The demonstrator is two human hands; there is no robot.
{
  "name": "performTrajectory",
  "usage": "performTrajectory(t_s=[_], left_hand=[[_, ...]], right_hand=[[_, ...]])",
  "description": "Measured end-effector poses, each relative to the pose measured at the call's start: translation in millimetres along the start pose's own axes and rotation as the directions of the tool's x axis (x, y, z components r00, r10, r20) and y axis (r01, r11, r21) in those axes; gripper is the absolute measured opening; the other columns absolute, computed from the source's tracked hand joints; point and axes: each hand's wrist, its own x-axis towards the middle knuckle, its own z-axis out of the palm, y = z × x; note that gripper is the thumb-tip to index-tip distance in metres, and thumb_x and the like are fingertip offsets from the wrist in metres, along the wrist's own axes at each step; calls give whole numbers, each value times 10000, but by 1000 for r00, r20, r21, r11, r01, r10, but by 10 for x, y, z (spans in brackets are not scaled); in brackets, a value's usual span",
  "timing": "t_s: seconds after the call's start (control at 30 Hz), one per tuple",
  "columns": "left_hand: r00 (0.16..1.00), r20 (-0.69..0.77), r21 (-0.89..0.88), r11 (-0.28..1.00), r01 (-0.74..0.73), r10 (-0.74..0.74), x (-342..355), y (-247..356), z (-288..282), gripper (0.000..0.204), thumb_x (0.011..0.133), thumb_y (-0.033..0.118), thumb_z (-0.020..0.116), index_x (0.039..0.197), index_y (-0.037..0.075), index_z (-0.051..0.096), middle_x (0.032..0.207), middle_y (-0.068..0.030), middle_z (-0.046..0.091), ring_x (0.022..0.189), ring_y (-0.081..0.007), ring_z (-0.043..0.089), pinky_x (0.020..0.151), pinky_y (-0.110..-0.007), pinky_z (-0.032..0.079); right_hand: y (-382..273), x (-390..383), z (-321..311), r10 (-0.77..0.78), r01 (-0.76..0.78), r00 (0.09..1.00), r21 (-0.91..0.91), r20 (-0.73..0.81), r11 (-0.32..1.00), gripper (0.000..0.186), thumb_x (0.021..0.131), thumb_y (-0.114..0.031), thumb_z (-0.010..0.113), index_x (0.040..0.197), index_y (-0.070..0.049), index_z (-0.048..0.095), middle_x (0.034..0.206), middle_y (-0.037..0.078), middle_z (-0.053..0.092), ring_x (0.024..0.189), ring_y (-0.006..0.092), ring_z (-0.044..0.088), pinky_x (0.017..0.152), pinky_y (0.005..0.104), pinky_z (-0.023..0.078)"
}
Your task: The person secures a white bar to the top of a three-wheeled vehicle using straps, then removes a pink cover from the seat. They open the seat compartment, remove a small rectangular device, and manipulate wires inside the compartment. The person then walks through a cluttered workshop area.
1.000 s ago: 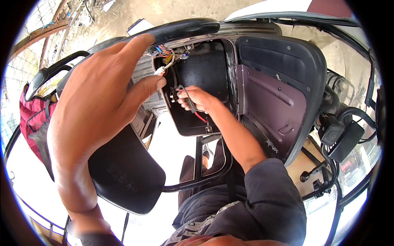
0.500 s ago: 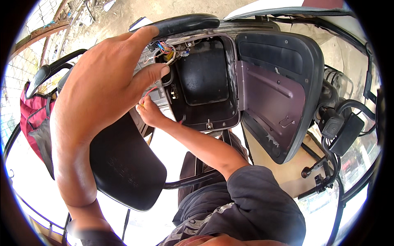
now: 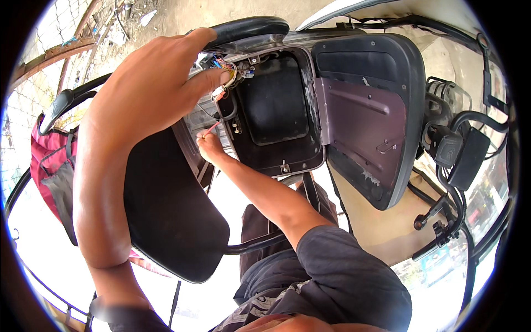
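Observation:
My left hand (image 3: pixel 152 91) looms large at the upper left. Its index finger reaches to the black padded grip at the far edge, and the thumb, spread from it, lies by a bundle of coloured wires (image 3: pixel 235 71). The other fingers are hidden behind the hand. Below it, my right hand (image 3: pixel 210 145) is closed in a pinch on a thin red wire (image 3: pixel 212 128), just left of a black storage compartment (image 3: pixel 275 102). The compartment's lid (image 3: pixel 370 119), hinged at the right, stands swung open.
A black seat (image 3: pixel 171 210) lies below my left forearm. Farther left hangs a red and grey bag (image 3: pixel 52 160). On the right are a handlebar with a black box-shaped part (image 3: pixel 469 157) and frame tubes. A wire fence (image 3: pixel 47 50) runs along the far left.
My right hand has moved slightly right and up with the red wire, closer to the compartment's edge. My left hand keeps its pose. An orange-and-white connector now shows below the left thumb.

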Motion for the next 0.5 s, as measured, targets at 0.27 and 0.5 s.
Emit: performTrajectory(t_s=[0.27,0.5], left_hand=[[999,22,19,1000,24,-24,-17,-66,54,518,924,401,587,1278,30,514,991,-177,657,970,-356,612,837,-422,464],[995,100,-19,1000,21,-19,47,-20,-86,539,919,401,599,1267,-3,517,993,-206,666,926,-331,642,793,-413,485]], right_hand=[[-551,-616,-356,126,-20,986,-665,112,746,590,881,-322,599,1138,199,498,1042,309,632,1016,396,627,908,426,497],[-1024,-1285,-997,-35,327,913,-681,405,655,404,839,-340,619,929,51,667,992,261,661,971,403,636,838,456,501]])
